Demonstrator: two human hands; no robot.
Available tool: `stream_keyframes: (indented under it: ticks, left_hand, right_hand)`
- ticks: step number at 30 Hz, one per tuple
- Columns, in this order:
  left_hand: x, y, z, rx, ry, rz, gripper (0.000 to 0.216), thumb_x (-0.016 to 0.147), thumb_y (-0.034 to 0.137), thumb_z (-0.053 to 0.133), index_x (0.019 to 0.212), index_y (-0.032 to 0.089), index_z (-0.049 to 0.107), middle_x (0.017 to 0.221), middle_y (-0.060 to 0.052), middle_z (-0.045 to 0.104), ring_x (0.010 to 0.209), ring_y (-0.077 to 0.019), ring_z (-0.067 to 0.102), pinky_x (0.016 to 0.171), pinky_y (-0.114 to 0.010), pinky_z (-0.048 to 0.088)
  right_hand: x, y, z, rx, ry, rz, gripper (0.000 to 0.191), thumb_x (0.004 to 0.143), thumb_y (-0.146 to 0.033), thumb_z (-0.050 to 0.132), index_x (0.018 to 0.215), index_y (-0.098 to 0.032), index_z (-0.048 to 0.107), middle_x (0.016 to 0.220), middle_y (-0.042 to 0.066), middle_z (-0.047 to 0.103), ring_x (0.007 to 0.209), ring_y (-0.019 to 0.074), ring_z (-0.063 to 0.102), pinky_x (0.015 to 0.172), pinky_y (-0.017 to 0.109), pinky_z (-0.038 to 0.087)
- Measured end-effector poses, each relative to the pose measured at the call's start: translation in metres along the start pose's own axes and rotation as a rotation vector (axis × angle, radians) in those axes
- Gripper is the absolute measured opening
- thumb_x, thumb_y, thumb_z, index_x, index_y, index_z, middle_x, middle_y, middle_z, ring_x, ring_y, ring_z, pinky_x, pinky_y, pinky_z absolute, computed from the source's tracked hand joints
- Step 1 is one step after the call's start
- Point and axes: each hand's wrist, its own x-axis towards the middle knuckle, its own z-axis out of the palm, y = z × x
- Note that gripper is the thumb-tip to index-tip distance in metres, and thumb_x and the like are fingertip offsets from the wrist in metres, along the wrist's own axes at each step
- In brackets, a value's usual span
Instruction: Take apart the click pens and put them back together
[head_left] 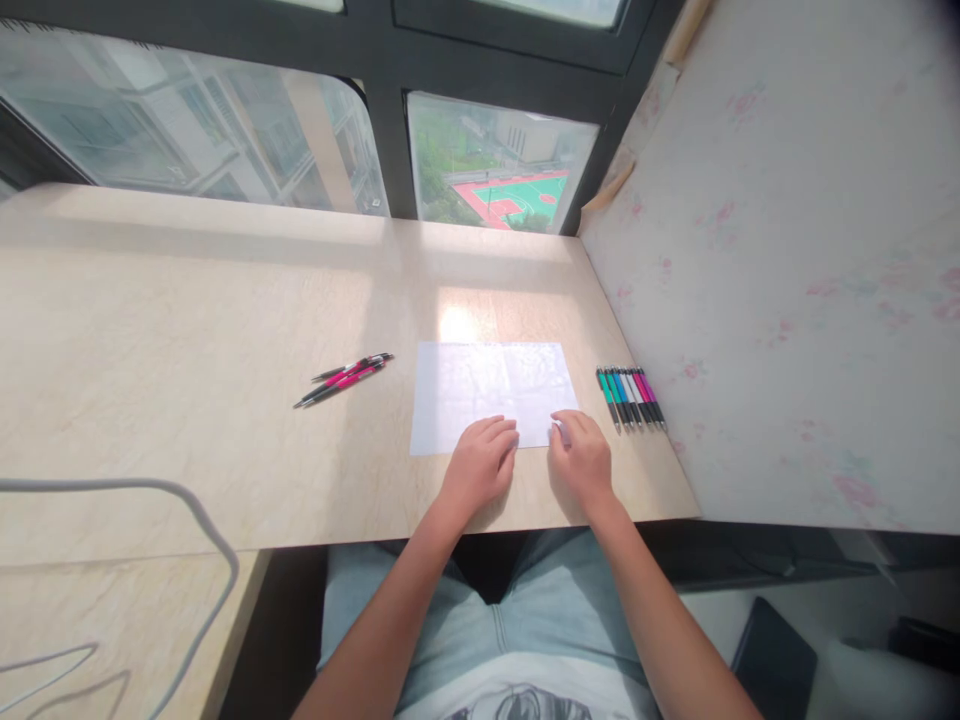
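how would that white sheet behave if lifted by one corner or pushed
The white sheet looks thin, so it would probably droop and feel light. Lying nearly flat on the smooth-looking table, it may slide when pushed, or buckle.

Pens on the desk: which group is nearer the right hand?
The neat row of pens beside the flowered wall; the other, looser group lies left of the paper.

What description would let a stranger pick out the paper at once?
On the tabletop by the window, look between the loose pens and the pen row. The paper lies there, wide, flat and white, unlike its slim neighbours.
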Motion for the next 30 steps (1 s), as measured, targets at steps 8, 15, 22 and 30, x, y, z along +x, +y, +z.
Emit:
stream_keyframes:
  ticks: [8, 15, 22, 30]
  left_hand:
    - [-0.006, 0.003, 0.004, -0.057, 0.124, -0.04, 0.024, 0.09, 0.015, 0.055, 0.109, 0.022, 0.067, 0.122, -0.008, 0.07, 0.122, -0.024, 0.059, 0.106, -0.047, 0.047]
    - [-0.023, -0.047, -0.054, 0.174, 0.419, -0.346, 0.029, 0.088, 0.015, 0.052, 0.114, 0.021, 0.065, 0.118, -0.01, 0.069, 0.115, -0.0256, 0.061, 0.102, -0.048, 0.047]
    - [-0.034, -0.105, -0.133, 0.544, 0.373, -0.627, 0.031, 0.09, 0.018, 0.048, 0.118, 0.019, 0.061, 0.122, -0.016, 0.063, 0.116, -0.0337, 0.054, 0.099, -0.053, 0.039]
    - [-0.033, -0.105, -0.142, 0.665, 0.185, -0.511, 0.027, 0.095, 0.023, 0.044, 0.11, 0.019, 0.066, 0.106, -0.014, 0.065, 0.1, -0.0296, 0.058, 0.088, -0.045, 0.044]
  right_hand:
    - [-0.009, -0.002, 0.01, 0.077, 0.013, -0.096, 0.023, 0.092, -0.018, 0.05, 0.103, -0.017, 0.069, 0.109, 0.014, 0.068, 0.107, 0.0268, 0.06, 0.095, 0.045, 0.05]
    - [-0.011, -0.003, 0.003, 0.212, 0.108, -0.018, 0.024, 0.091, -0.019, 0.047, 0.099, -0.017, 0.07, 0.099, 0.011, 0.072, 0.097, 0.0245, 0.064, 0.092, 0.043, 0.053]
    - [-0.011, -0.001, -0.002, 0.27, 0.117, 0.158, 0.027, 0.087, -0.02, 0.046, 0.093, -0.017, 0.071, 0.096, 0.011, 0.073, 0.093, 0.0247, 0.067, 0.087, 0.041, 0.053]
    - [-0.013, 0.002, -0.001, 0.311, 0.095, 0.182, 0.026, 0.085, -0.02, 0.047, 0.089, -0.016, 0.072, 0.095, 0.011, 0.074, 0.093, 0.0245, 0.068, 0.086, 0.039, 0.053]
